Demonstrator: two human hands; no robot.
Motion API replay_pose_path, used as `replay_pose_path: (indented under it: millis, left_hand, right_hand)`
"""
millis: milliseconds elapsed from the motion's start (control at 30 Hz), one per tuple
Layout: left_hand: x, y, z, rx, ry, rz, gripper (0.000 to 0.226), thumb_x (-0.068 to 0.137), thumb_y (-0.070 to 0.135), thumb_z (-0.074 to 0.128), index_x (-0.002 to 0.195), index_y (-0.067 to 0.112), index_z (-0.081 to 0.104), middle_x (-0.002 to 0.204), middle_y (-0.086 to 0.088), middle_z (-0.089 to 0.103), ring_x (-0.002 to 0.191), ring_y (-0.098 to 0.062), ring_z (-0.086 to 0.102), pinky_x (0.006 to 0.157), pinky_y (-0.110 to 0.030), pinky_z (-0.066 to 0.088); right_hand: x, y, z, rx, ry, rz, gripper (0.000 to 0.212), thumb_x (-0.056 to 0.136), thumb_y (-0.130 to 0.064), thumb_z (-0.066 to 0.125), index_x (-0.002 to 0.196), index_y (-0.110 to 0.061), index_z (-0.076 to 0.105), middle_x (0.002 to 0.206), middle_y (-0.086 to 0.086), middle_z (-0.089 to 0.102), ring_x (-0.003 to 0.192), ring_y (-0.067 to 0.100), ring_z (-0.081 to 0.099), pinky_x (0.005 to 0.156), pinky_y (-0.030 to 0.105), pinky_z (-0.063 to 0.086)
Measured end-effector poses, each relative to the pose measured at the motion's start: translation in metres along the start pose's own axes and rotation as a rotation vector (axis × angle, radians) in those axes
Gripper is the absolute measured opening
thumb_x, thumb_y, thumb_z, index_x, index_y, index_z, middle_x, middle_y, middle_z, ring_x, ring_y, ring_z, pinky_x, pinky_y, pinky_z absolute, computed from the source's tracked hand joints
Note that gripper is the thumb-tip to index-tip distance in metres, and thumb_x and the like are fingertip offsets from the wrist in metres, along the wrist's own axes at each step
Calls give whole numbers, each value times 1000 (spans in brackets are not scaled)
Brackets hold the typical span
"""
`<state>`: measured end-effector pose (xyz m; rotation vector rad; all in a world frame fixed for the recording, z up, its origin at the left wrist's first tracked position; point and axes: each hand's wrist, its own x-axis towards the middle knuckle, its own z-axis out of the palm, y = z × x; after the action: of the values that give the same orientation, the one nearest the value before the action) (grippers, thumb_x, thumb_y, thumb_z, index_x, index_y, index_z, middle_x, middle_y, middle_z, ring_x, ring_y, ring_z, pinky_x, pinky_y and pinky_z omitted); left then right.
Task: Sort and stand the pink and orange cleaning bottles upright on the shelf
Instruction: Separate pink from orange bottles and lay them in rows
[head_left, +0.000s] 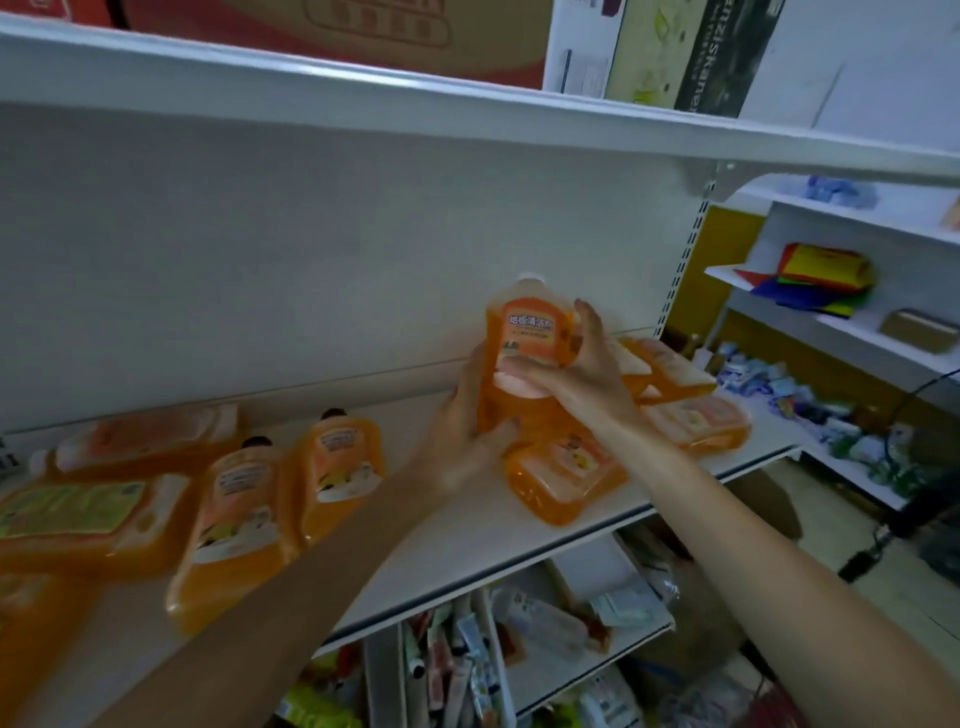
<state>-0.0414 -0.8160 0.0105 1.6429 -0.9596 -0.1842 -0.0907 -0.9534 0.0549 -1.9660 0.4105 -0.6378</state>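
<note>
An orange cleaning bottle (527, 332) with a white cap is held upright above the white shelf (467, 545), near the back panel. My left hand (462, 426) grips its lower left side and my right hand (566, 364) wraps round its front and right side. Under and right of it, three orange bottles (566, 478) lie flat in a pile. At the left, two dark-capped orange bottles (337, 467) stand upright, and other orange bottles (93, 519) lie flat beside them.
An upper shelf (467, 104) with cardboard boxes hangs close overhead. The shelf below (571, 639) is packed with small packaged goods. To the right stands another white shelf unit (831, 322) with coloured items, and a dark cable runs down beside it.
</note>
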Motion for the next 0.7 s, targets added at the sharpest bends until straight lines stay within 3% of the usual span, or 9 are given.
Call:
replay_pose_path:
  millis: [33, 100, 200, 300, 400, 567, 633, 700]
  left_hand:
    - [7, 0, 3, 25, -20, 10, 73, 73, 46, 57, 132, 50, 14, 126, 17, 47, 109, 6, 51, 88, -15, 47]
    - [23, 1, 11, 181, -36, 23, 71, 72, 44, 57, 130, 51, 18, 123, 9, 51, 107, -5, 54, 86, -24, 51]
    - [45, -8, 19, 410, 17, 66, 66, 79, 35, 59, 139, 28, 33, 124, -5, 55, 106, -19, 55, 86, -32, 49]
    - [53, -20, 20, 635, -31, 40, 48, 84, 25, 62, 129, 18, 48, 132, -4, 47, 119, -20, 46, 92, -28, 40]
    - [50, -32, 20, 656, -132, 65, 50, 82, 20, 62, 129, 17, 46, 136, -4, 41, 122, -21, 43, 97, -35, 41]
    - [46, -35, 19, 696, -145, 79, 58, 82, 21, 60, 136, 19, 39, 144, -3, 32, 127, -20, 39, 97, -37, 43]
    - [41, -37, 17, 734, -136, 42, 59, 84, 21, 59, 139, 21, 36, 147, -3, 29, 131, -21, 35, 101, -38, 41]
    - [34, -39, 12, 723, -87, 48, 57, 82, 26, 58, 136, 16, 42, 143, -11, 35, 124, -29, 44, 97, -36, 44]
  right_hand:
    - [8, 1, -10, -8, 10, 18, 106, 65, -37, 83, 146, -21, 17, 124, -8, 50, 117, 11, 49, 100, 29, 41]
    - [23, 8, -25, 4, 41, 52, 99, 62, -41, 83, 141, -22, 27, 111, -13, 53, 111, 12, 52, 98, 32, 44]
    - [45, 20, -41, -20, 44, 54, 90, 63, -42, 82, 137, -22, 35, 108, -18, 56, 111, 10, 51, 94, 28, 42]
    - [71, 33, -53, -12, 12, 145, 93, 69, -43, 78, 145, -18, 29, 139, -1, 45, 129, 20, 41, 96, 31, 36]
    - [86, 35, -58, -152, -46, 215, 75, 75, -46, 71, 137, -14, 43, 141, 6, 43, 128, 25, 42, 92, 34, 36]
    - [110, 21, -56, -713, -62, 63, 45, 80, -47, 65, 107, -11, 64, 110, 6, 64, 104, 27, 57, 89, 39, 46]
    - [114, 23, -53, -756, -107, 62, 36, 88, -41, 56, 110, -14, 63, 112, 7, 63, 100, 27, 58, 88, 39, 48]
    - [111, 28, -52, -709, -133, 53, 32, 93, -34, 48, 116, -15, 59, 113, 5, 61, 96, 24, 59, 82, 35, 49]
